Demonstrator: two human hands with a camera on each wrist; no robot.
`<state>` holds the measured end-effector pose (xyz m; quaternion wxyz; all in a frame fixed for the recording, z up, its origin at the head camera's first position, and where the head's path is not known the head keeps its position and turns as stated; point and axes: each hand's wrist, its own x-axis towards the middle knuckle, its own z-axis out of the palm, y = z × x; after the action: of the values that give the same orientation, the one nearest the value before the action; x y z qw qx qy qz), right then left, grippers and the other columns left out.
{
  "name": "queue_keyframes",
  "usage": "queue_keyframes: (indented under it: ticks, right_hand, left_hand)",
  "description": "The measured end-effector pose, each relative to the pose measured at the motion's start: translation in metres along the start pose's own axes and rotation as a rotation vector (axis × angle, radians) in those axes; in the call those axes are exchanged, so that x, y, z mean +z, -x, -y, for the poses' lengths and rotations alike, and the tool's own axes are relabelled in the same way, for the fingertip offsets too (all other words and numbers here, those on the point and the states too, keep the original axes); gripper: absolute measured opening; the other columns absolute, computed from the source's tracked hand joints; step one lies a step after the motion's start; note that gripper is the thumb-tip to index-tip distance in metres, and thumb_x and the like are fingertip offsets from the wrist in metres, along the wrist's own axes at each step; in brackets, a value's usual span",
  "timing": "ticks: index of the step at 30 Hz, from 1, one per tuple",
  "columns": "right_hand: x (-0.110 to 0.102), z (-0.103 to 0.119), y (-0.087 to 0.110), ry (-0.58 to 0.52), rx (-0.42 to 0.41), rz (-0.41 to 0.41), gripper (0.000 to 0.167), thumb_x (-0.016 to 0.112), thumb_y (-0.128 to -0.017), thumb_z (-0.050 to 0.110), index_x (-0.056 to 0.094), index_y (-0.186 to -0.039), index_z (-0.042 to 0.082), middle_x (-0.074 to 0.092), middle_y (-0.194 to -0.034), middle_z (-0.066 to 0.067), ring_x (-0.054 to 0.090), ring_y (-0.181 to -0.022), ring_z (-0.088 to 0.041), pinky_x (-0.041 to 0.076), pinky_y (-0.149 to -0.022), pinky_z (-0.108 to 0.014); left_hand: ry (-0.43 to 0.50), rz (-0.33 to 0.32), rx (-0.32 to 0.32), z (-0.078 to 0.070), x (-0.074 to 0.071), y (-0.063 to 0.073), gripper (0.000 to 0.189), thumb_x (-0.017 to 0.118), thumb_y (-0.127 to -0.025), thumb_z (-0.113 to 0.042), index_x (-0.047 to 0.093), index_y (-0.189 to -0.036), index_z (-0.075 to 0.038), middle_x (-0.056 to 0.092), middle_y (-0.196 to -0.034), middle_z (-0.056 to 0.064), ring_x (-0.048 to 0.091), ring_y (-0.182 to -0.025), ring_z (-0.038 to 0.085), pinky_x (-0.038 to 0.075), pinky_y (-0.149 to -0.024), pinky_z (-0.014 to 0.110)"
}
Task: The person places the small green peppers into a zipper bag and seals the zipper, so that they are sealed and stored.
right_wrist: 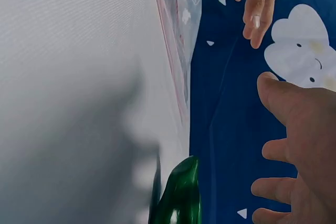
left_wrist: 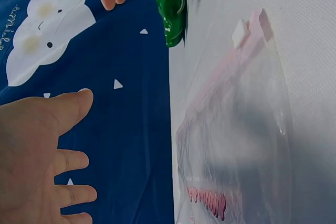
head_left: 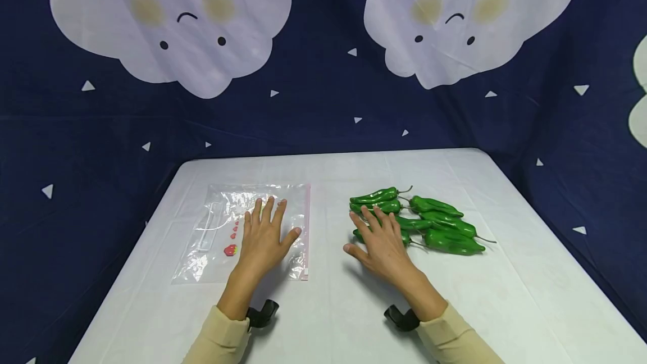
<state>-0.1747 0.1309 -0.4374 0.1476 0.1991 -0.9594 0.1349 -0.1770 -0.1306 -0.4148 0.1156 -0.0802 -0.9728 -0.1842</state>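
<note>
Clear plastic bag (head_left: pixel 229 233), lower left, and long green peppers (head_left: pixel 411 223), lower right, likely lie apart for reach; left hand (head_left: pixel 264 240) and right hand (head_left: pixel 381 243) hover, grips wide, empty.

Left forearm (head_left: pixel 237 294) and right forearm (head_left: pixel 423 298) extend forward from beige sleeves (head_left: pixel 217 337), slanting inward. Left grip (head_left: pixel 264 245): palm down, fingers straight, spread; thumb splayed inward. Right grip (head_left: pixel 385 249): palm down, fingers spread, extended forward and angled left; thumb likewise inward. Grips well apart, both raised. Each wrist view shows thumb and three fingers of its own side, separated.
</note>
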Motion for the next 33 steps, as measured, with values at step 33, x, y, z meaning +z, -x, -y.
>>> queue_keyframes:
  ticks: [33]
  right_hand:
    - [0.008, 0.009, -0.026, 0.032, -0.064, 0.052, 0.068, 0.059, -0.086, 0.055, 0.043, -0.142, 0.020, 0.040, -0.148, -0.014, 0.030, -0.139, -0.040, 0.022, -0.115, -0.063]
  left_hand:
    - [-0.027, 0.045, 0.008, 0.000, 0.003, -0.009, 0.070, 0.057, -0.089, -0.049, 0.036, -0.145, -0.012, 0.028, -0.152, 0.020, 0.014, -0.144, 0.042, 0.010, -0.117, 0.065]
